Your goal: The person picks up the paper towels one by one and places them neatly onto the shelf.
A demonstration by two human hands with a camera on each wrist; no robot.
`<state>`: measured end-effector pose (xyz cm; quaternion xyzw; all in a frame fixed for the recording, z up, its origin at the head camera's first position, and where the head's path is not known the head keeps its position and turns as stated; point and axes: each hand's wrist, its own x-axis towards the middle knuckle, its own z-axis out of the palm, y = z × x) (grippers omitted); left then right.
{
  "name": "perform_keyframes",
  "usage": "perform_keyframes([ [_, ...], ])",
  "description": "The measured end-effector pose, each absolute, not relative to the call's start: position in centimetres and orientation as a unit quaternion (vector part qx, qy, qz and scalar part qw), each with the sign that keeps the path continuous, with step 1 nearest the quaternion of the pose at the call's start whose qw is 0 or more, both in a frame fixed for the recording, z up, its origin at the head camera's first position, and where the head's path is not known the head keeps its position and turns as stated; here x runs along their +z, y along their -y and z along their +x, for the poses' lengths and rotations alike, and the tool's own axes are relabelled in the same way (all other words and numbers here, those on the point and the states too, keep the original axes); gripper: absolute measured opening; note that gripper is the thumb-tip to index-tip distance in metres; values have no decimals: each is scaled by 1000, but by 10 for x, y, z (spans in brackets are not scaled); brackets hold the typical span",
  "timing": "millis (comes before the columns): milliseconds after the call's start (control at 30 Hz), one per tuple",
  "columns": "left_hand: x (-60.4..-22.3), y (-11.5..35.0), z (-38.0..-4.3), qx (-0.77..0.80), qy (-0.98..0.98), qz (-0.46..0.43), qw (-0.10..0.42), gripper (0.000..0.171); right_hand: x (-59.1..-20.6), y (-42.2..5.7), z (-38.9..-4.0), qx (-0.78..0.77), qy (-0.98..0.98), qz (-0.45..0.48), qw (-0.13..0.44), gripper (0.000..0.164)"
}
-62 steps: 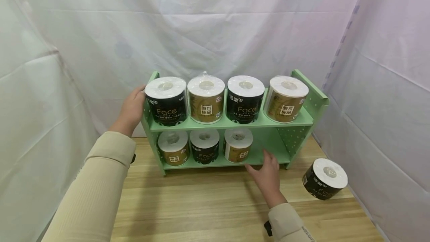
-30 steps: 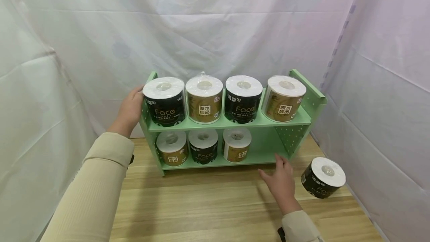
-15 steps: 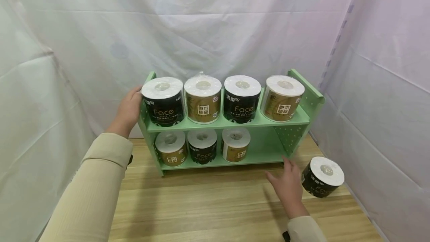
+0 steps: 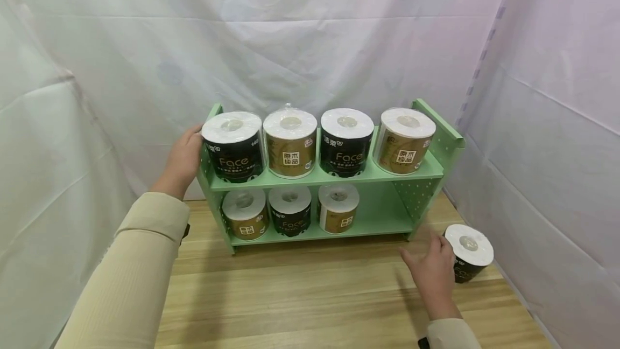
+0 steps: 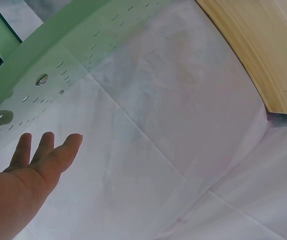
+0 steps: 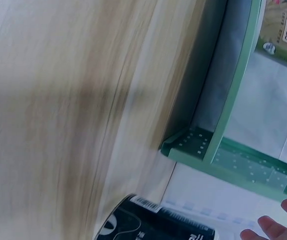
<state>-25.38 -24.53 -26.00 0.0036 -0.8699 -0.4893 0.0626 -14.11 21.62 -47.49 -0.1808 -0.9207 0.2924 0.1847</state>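
Note:
A light green two-tier shelf [image 4: 329,179] holds toilet paper rolls in black or brown wrappers. At its left side panel [image 5: 48,80] is my left hand [image 4: 180,163], fingers extended and fingertips right by the panel edge, beside the upper black roll [image 4: 236,158]. My right hand [image 4: 432,273] is over the table in front of the shelf's right end, thumb and fingers spread with nothing between them. Just right of it a loose black-wrapped toilet roll [image 4: 471,246] stands on the table, partly hidden by its fingers; the right wrist view shows the wrapper with a barcode.
Several rolls line the top tier. The lower tier bears a brown roll [image 4: 245,220], a black roll [image 4: 290,217] and another brown roll [image 4: 338,214], with bare board [image 4: 385,214] to their right. White cloth [image 4: 310,42] surrounds the wooden table [image 4: 290,295].
My right hand has drawn back from the lower tier and moved right, beside the loose black roll. The left hand stays at the side panel, and the view shifts slightly.

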Motion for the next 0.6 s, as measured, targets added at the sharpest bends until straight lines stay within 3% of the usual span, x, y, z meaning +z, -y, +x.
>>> perform_keyframes([
  [600,-259,245,-252,-496,866,1,57,58,-475,-246,-129,306,890,-223,255,87],
])
